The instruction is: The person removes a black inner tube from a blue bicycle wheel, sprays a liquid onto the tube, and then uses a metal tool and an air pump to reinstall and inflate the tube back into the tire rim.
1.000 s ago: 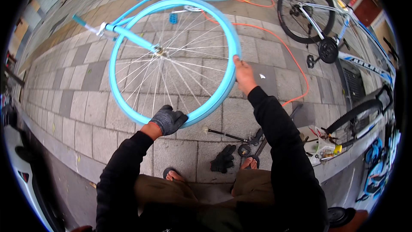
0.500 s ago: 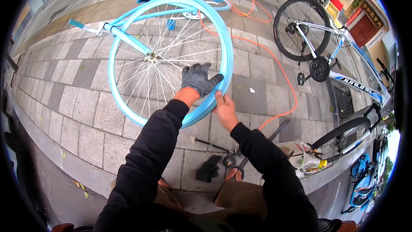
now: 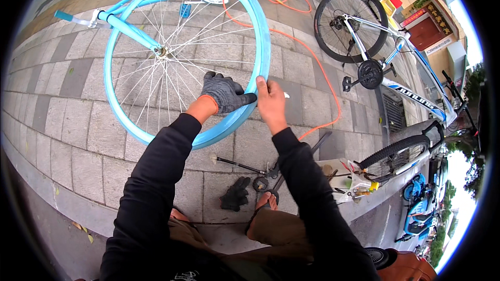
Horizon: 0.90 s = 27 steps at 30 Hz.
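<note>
The light-blue bicycle wheel rim [image 3: 263, 52] is clasped at its four o'clock edge by the gloved left hand [image 3: 224, 92] and pinched by the bare right hand [image 3: 271, 101]; a spare black glove [image 3: 235, 193] and tools [image 3: 260, 174] are seen at six o'clock on grey paving [image 3: 67, 119]

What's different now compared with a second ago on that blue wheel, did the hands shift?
Both hands came together on the near right side of the light blue rim. The gloved left hand moved from the rim's bottom edge up and rightward; the bare right hand slid down the right side to meet it, and both now grip the rim side by side. The loose black glove and orange cable lie as before.
</note>
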Tool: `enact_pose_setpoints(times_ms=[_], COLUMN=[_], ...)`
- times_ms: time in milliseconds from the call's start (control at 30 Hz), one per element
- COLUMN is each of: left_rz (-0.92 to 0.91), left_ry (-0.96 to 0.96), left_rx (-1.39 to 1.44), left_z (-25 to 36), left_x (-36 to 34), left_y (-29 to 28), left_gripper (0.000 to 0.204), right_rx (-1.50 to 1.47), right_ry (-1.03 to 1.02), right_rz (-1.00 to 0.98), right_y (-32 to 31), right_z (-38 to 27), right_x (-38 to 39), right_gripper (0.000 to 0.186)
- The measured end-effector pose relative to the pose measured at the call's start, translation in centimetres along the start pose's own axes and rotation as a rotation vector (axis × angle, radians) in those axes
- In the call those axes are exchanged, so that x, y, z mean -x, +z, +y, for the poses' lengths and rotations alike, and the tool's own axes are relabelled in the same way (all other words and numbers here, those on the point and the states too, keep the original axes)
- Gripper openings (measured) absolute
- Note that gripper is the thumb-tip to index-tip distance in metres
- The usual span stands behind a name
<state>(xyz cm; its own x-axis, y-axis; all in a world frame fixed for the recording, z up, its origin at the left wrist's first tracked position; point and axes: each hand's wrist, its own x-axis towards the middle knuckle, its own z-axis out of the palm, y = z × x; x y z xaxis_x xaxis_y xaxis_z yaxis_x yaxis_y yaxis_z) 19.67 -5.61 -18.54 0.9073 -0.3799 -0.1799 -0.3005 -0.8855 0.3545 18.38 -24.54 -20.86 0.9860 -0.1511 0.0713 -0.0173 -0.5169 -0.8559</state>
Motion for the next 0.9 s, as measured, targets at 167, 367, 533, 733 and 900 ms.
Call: enact_pose_setpoints(times_ms=[167, 367, 533, 733, 900], left_rz=[-0.02, -0.044, 0.049, 0.121, 0.083], left_ry=[0.01, -0.053, -0.062, -0.088, -0.11], left_rx=[0.084, 0.175, 0.203, 0.193, 0.19], left_z=[0.1, 0.1, 0.0, 0.3, 0.4], left_x=[-0.6, 0.3, 0.4, 0.4, 0.5], left_y=[0.6, 1.0, 2.0, 2.4, 2.0], left_gripper=[0.065, 0.062, 0.062, 0.065, 0.069], right_rx=[0.002, -0.301, -0.662, -0.897, -0.906], right_ry=[-0.109, -0.01, 0.068, 0.094, 0.154], right_rz=[0.238, 0.247, 0.26, 0.211, 0.143], right_y=[3.0, 4.7, 5.7, 5.9, 5.6], right_z=[2.0, 3.0, 4.1, 4.4, 4.0], right_x=[0.0, 1.6, 1.4, 0.6, 1.9], right_gripper=[0.056, 0.046, 0.036, 0.032, 0.031])
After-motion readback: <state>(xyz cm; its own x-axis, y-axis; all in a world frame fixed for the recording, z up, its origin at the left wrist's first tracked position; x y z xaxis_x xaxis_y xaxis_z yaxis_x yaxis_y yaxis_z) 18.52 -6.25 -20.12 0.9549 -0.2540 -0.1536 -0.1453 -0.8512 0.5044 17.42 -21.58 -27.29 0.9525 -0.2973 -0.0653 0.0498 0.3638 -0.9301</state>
